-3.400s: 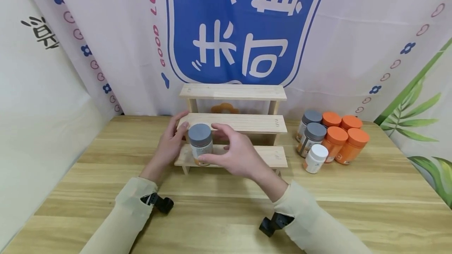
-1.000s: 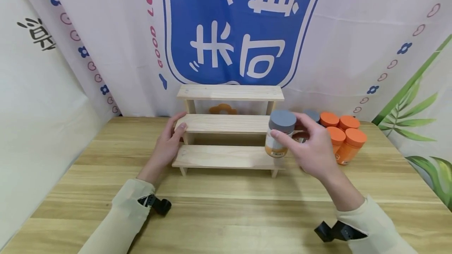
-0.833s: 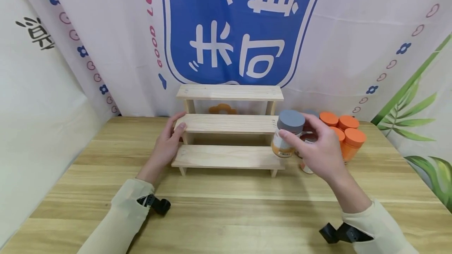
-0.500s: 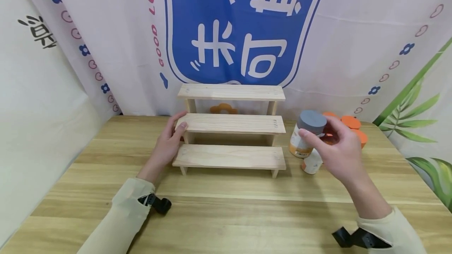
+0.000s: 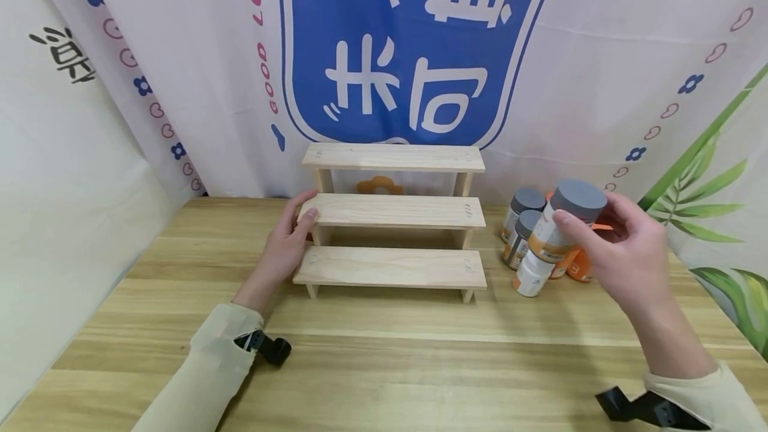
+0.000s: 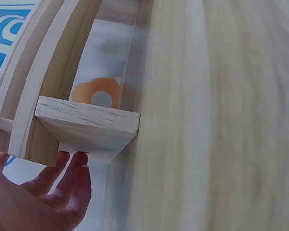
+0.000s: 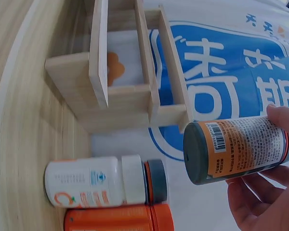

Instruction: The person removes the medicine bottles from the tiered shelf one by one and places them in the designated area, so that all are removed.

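Note:
My right hand [image 5: 636,252] grips a grey-capped supplement bottle [image 5: 551,231] between thumb and fingers, tilted and raised over the group of bottles at the right. The right wrist view shows the held bottle [image 7: 241,149] with an orange-and-white label, a barcode and a dark base. On the left, my left hand [image 5: 285,235] holds the end of a three-tier wooden stand [image 5: 390,211], thumb at the middle board's edge. In the left wrist view that hand's fingertips [image 6: 79,178] are curled by the stand's end.
Below the held bottle stand a small white bottle [image 5: 529,279], grey-capped bottles [image 5: 527,200] and orange bottles [image 5: 581,265], some partly hidden. A printed cloth [image 5: 240,72] hangs behind the stand. Everything stands on a wood-grain table [image 5: 360,365].
My right hand carried the grey-capped bottle from the lower left of the stand rightward to above the bottle group, tilting it. My left hand stays at the stand's end.

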Motion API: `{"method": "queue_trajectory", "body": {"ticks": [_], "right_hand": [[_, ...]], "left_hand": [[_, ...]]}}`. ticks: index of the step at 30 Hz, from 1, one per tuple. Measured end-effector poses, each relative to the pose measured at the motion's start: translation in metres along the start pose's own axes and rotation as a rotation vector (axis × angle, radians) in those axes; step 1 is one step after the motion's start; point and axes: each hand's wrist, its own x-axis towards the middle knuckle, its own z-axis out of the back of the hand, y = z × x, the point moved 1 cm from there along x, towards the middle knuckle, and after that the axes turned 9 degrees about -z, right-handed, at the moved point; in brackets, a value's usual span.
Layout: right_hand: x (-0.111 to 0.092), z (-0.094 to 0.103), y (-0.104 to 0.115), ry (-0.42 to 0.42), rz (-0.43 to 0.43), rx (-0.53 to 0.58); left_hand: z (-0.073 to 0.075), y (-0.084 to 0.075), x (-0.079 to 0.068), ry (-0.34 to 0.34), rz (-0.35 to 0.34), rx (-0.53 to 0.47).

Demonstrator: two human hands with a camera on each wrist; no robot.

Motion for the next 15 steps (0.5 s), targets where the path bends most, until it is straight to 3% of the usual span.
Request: {"method": "queue_trajectory", "body": {"ticks": [15], "right_hand": [[0.007, 0.031, -0.032, -0.084, -0.147, 0.006]], "left_hand": [[0.0, -0.003, -0.001, -0.004, 0.014, -0.035]]}}
